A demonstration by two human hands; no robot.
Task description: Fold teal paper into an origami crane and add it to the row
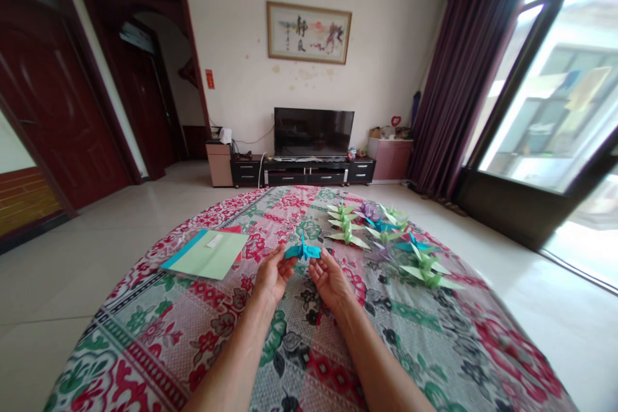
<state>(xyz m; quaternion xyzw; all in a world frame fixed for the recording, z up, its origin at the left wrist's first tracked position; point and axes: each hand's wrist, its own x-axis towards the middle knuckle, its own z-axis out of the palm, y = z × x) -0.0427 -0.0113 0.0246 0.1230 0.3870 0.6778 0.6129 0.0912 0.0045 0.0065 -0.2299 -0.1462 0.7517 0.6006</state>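
A blue paper crane (302,250) is held up between both hands over a floral cloth (309,335). My left hand (273,273) pinches its left wing, palm turned up. My right hand (329,278) pinches the right wing in the same way. The crane's neck and tail point upward between the fingertips. To the right of my hands lie several finished paper cranes (386,235) in green, purple and blue, spread in a loose row on the cloth.
A stack of coloured paper sheets (207,254), green on top, lies on the cloth to the left. Beyond it are tiled floor, a TV (313,132) on a low cabinet, dark doors at left and a glass door with curtains at right.
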